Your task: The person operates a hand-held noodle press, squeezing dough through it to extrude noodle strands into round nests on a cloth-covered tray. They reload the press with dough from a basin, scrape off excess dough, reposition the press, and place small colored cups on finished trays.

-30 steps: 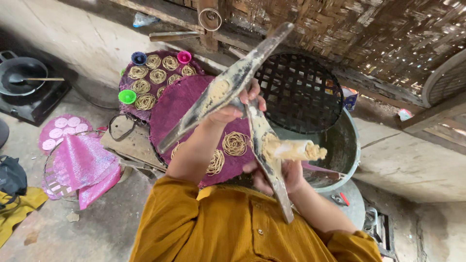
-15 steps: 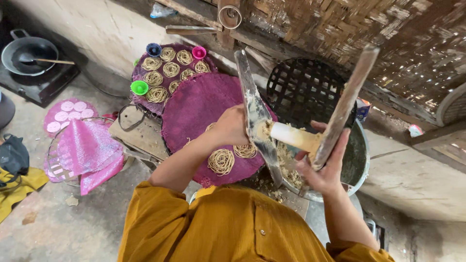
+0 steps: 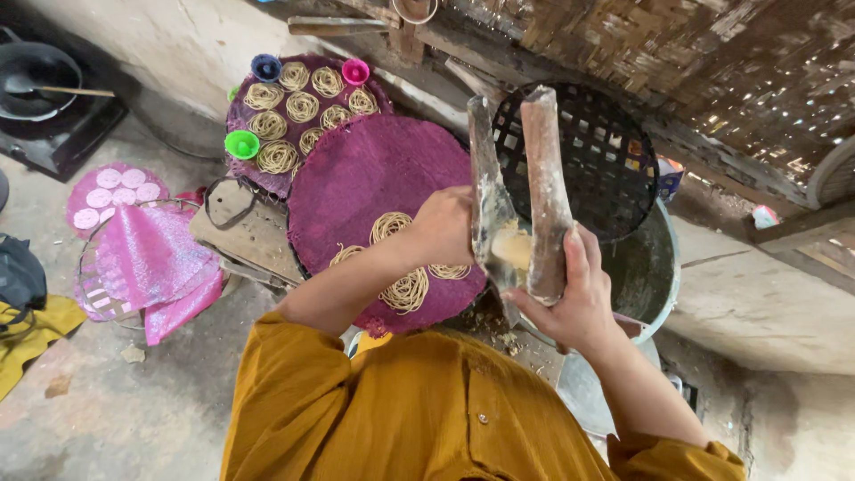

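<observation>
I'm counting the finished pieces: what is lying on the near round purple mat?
On the near round purple woven mat, three pale noodle coils show; the left hand and forearm cover parts of them.

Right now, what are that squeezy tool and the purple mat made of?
The press looks like wood: two worn, dull brown handles smeared with pale dough. The purple mat looks like woven cloth or fibre, matte, with a visible weave; which one I cannot tell.

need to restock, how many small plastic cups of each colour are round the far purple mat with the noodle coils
blue small plastic cup: 1
pink small plastic cup: 1
green small plastic cup: 1
total: 3 clearly seen; a green sliver farther back is too hidden to count
</observation>
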A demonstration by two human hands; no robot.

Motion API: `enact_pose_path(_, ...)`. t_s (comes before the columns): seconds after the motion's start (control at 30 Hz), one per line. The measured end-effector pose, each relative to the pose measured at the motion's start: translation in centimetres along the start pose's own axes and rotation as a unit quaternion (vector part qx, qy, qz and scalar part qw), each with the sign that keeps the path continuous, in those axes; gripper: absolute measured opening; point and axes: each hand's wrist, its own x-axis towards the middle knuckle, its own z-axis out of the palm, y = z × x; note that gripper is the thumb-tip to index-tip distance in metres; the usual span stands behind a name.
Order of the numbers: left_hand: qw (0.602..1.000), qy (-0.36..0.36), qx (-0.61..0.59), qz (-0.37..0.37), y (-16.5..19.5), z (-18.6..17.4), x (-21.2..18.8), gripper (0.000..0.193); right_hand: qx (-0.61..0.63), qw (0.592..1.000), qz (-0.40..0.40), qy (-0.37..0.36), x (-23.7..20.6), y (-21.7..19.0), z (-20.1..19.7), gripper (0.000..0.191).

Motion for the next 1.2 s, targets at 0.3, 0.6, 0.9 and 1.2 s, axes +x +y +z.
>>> enact_pose_path(0.3, 0.985, -0.002, -0.057, -0.165, -3.0, 1.3, 3.2, 0.058, 0.510, 0.787, 0.271, -0.219, 2.4, 6.3, -1.4, 0.122)
enact_pose_path(0.6, 0.575, -0.124, -0.794, 0.153, -8.4, -5.6, 10.5, 0.098, 0.728, 0.517, 0.293, -0.342, 0.0, 9.6, -1.3, 0.122)
enact_pose_path(0.9, 0.502, 0.110, -0.858, -0.018, -14.5, 2.2, 11.5, 0.052, 0.588, 0.596, 0.429, -0.339, 0.8, 17.5, -1.5, 0.116)
enact_pose_path(1.2, 0.433, 0.172, -0.882, -0.077, -17.4, 3.6, 9.1, 0.059, 0.495, 0.656, 0.464, -0.331, 0.2, 19.7, 2.7, 0.100)
